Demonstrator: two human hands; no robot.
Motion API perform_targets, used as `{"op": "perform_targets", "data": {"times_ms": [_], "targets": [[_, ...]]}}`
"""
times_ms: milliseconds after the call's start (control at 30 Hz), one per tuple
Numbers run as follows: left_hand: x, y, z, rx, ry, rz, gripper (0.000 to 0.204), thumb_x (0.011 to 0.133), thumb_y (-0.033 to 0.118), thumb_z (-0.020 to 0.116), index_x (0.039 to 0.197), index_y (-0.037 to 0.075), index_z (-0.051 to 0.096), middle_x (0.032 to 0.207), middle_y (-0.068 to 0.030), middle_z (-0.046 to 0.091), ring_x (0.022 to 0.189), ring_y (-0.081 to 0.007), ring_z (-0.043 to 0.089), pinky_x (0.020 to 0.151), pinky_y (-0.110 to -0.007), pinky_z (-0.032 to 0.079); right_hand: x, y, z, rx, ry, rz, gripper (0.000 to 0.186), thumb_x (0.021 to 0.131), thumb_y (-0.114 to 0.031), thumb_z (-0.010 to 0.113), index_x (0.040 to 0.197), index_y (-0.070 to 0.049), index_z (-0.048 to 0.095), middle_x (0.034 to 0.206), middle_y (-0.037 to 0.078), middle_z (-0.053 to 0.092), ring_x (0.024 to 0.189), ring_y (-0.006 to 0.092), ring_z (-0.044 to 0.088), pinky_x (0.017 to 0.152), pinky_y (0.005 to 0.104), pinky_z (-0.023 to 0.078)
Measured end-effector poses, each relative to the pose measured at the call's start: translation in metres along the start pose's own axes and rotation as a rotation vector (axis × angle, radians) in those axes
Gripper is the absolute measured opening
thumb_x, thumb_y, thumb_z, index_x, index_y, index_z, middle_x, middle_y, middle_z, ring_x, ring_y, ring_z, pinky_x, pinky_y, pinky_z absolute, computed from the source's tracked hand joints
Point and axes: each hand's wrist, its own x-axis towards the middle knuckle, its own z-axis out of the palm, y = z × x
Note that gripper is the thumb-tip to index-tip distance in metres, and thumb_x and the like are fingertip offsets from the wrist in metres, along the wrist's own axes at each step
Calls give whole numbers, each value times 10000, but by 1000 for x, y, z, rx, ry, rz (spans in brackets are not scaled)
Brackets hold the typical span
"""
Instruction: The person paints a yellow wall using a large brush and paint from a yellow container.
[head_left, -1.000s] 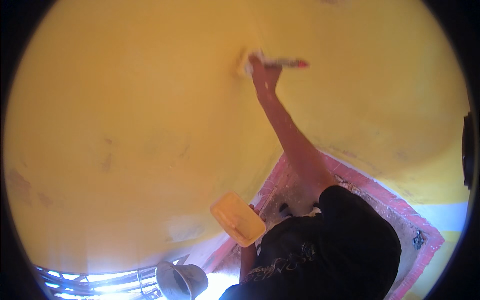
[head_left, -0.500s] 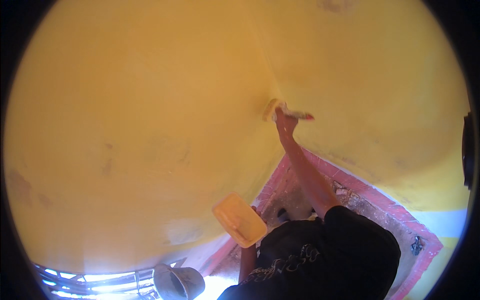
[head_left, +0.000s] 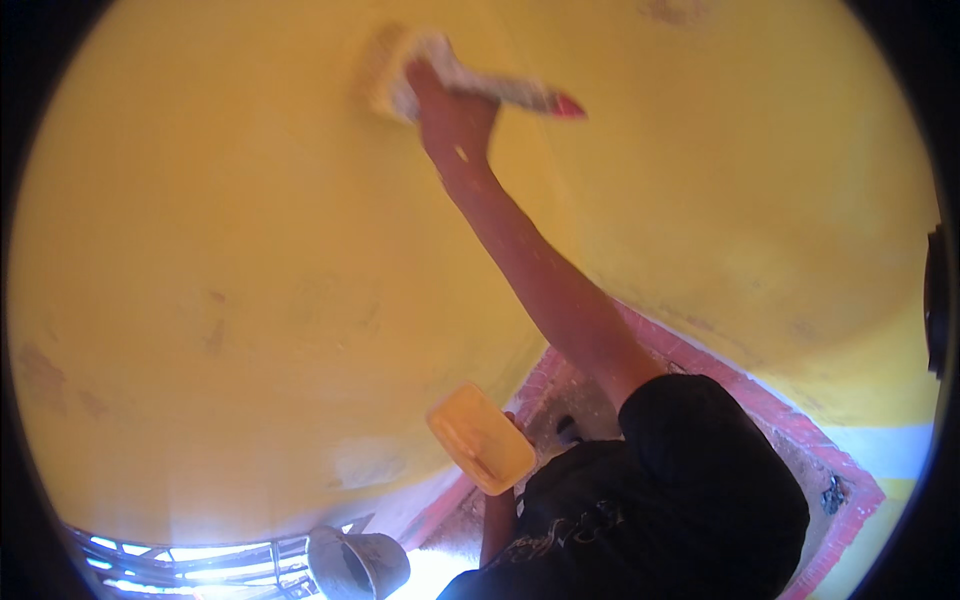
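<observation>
My right hand is raised high against the yellow wall, closed round a paintbrush with a red-tipped handle. The brush head is blurred at the wall, left of the corner between two walls. Low in the view, my left hand, mostly hidden, grips a shallow rectangular yellow container with yellowish contents, held beside my black shirt.
A pink border runs along the walls' foot around a stained floor. A grey bucket stands at the bottom, beside a bright lattice opening. A dark object sits at the right rim.
The brush in my right hand dropped along the corner, then swung up and leftward to a higher spot than a second ago. My left hand and the container have barely moved.
</observation>
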Motion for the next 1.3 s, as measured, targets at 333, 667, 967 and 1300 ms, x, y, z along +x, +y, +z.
{"op": "perform_targets", "data": {"times_ms": [333,667,967,1300], "targets": [[-16,13,-3,17,91,66,694,771,506,578,1291,91,378,1223,-164,441,1137,-352,443,912,-600,347,-86,210,-220,-191,272,203,276,745,-50,668,974,17,529,830,33,563,712,107,539,622,250,454],[7,3,9,68,22,26,714,752,452,639,1271,38,377,1185,-172,439,1148,-362,435,824,-568,455,50,-62,18,1,-21,-121,655,782,-140,646,1239,96,239,1197,196,385,1045,272,435,930,389,339],[11,5,5,9,92,-8,688,782,452,604,1313,97,349,1231,-180,407,1120,-353,423,870,-613,383,-19,160,-180,-56,132,148,290,720,-34,656,974,-18,515,834,41,562,672,97,538,538,255,450],[2,14,-10,39,49,-38,693,784,465,590,1310,85,347,1230,-182,421,1106,-361,446,860,-623,390,52,32,-43,12,42,-181,355,683,-63,700,965,-4,494,908,53,560,807,169,548,727,315,459]]}}
